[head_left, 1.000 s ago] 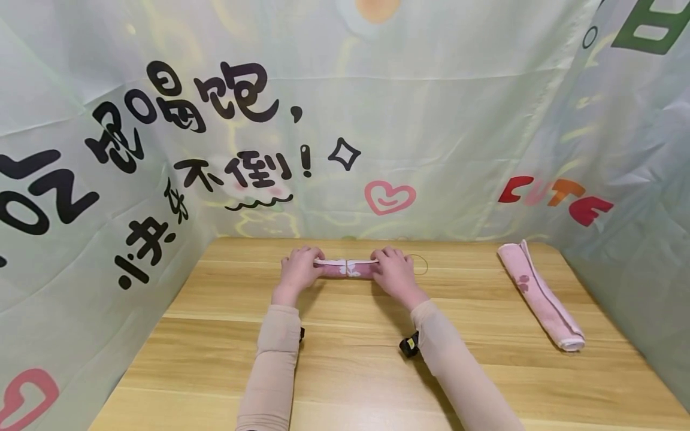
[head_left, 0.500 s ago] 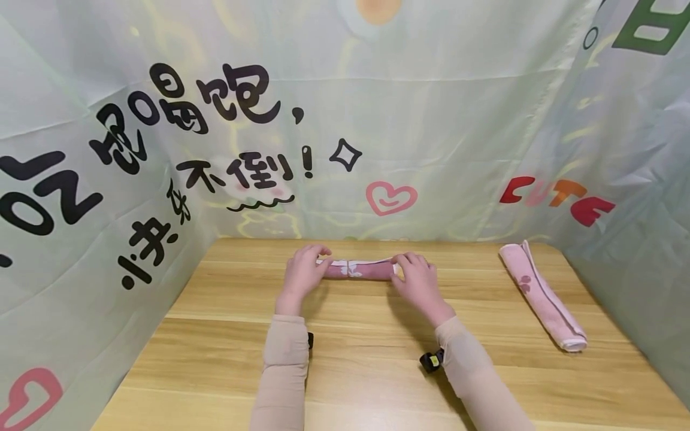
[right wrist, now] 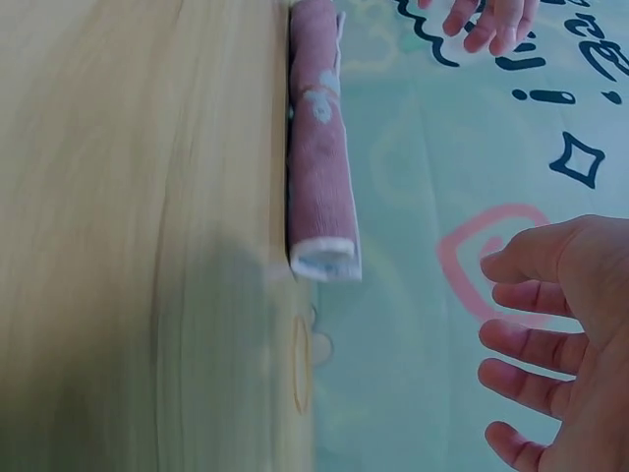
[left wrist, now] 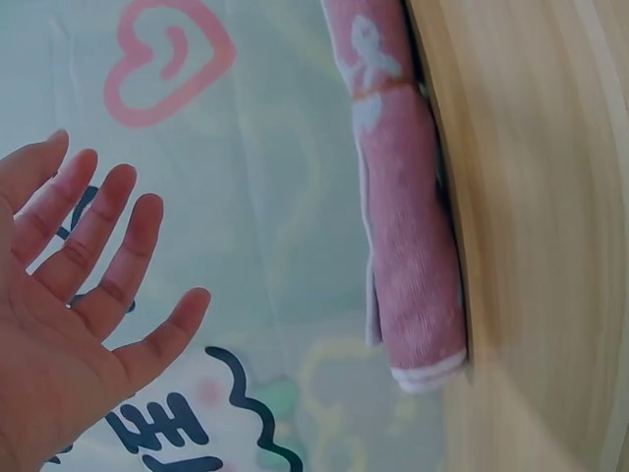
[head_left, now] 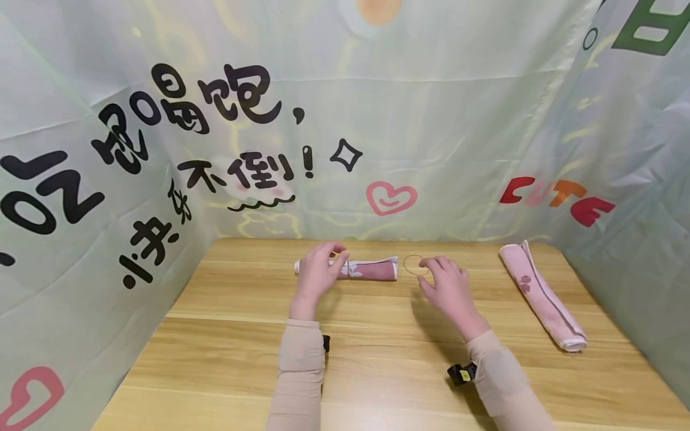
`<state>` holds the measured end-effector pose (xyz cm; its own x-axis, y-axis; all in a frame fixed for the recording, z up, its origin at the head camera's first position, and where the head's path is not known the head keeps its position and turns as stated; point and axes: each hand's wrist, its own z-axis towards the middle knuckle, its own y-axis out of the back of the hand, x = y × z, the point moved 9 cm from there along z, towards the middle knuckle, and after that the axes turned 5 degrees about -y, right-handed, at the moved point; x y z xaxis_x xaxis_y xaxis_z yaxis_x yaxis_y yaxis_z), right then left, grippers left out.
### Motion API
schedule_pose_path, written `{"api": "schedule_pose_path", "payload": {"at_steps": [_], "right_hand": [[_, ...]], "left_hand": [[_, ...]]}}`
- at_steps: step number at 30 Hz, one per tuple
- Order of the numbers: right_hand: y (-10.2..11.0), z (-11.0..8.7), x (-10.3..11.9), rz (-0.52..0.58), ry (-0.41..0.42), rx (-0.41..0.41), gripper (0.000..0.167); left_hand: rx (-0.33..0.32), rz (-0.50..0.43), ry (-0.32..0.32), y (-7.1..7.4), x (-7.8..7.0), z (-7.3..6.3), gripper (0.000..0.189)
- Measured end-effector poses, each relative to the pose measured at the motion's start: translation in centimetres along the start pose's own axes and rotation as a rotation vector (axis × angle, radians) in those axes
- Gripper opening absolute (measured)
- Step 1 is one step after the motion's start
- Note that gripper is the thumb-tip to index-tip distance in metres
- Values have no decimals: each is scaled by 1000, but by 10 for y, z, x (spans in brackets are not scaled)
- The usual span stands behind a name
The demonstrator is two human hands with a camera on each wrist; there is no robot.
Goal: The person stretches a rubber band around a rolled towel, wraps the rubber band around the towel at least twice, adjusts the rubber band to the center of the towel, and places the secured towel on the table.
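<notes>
A dark pink rolled towel [head_left: 377,271] with white edging and a pale flower pattern lies crosswise near the table's back. A thin rubber band [left wrist: 385,88] circles its middle. My left hand [head_left: 318,274] is over the towel's left part in the head view, fingers loosely bent; the left wrist view shows its fingers spread and apart from the roll. Off the towel's right end, my right hand [head_left: 451,290] hovers with relaxed fingers and nothing held. A second rubber band [head_left: 405,265] lies as a loose loop on the table, just left of the right fingertips.
A lighter pink rolled towel [head_left: 541,296] lies slanted on the right side of the wooden table [head_left: 377,359]. Printed cloth [head_left: 458,131] walls in the table at the back and on both sides.
Both hands have come off the banded towel's ends. The right hand has moved right and toward the body, past the loose band; the left has shifted slightly right over the towel.
</notes>
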<state>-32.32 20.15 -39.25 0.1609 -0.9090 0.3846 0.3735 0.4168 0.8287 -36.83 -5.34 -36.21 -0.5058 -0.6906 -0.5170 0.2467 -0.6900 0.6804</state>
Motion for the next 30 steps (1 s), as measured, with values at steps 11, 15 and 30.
{"api": "schedule_pose_path", "payload": {"at_steps": [11,15,30], "right_hand": [[29,-10,-29,-9,-26,-70,25],[38,-13,-40,-3,-35,-88,26],[64,-19,-83,-66,-107,-106,30]], "left_hand": [[-28,-63,-90,-16,-28,5,20],[-28,-62,-121,-25,-38,6,20],[-6,-31,-185,-62,-71,9,19]]}}
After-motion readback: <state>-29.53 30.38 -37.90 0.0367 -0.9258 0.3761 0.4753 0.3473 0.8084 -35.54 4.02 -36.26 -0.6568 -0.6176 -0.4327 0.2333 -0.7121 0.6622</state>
